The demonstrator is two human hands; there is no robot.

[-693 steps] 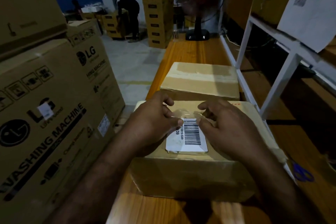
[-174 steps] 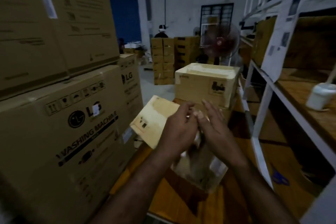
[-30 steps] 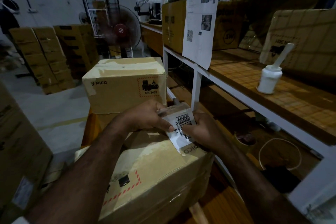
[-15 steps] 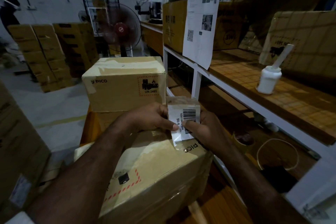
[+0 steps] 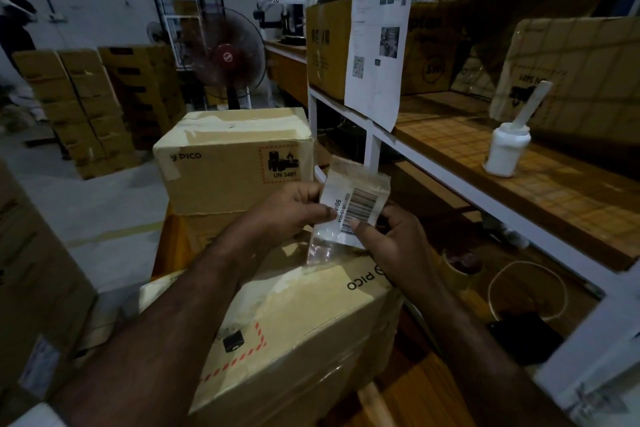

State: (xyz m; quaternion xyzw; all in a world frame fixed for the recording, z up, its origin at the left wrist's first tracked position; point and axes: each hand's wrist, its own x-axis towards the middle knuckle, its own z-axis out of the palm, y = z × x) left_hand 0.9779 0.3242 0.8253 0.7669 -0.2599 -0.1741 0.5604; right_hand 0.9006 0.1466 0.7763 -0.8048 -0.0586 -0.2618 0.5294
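- My left hand (image 5: 294,215) is up in front of me, above the near box. Its thumb and first finger pinch the left edge of the white paper label with black barcode lines (image 5: 358,206). The other fingers are curled in under it.
- My right hand (image 5: 391,243) is lower and just to the right. Its thumb presses on the bottom of the barcode, and its fingers are curled behind the label, so this hand holds the label too.
- Both of my arms reach forward from the bottom of the view. The left arm lies across the top of the near box. The right arm comes in from the lower right.
- The label stands almost upright between my two hands, tipped a little to the right. A thin brown paper skin sticks out at its top.
- A strip of crinkly clear tape (image 5: 320,251) hangs from the bottom of the label. Its low end reaches the box top. The light is dim, so I cannot tell if it is stuck there.
- The big brown cardboard box with a red dashed mark (image 5: 311,319) is right under my hands. It sits tilted.
- A second brown cardboard box with a black battery sign (image 5: 225,166) sits straight, just behind my hands.
- A white metal shelf frame (image 5: 372,149) stands to the right.
- A small white jar with a flat stick in it (image 5: 507,154) is on the shelf board, well apart from my hands.
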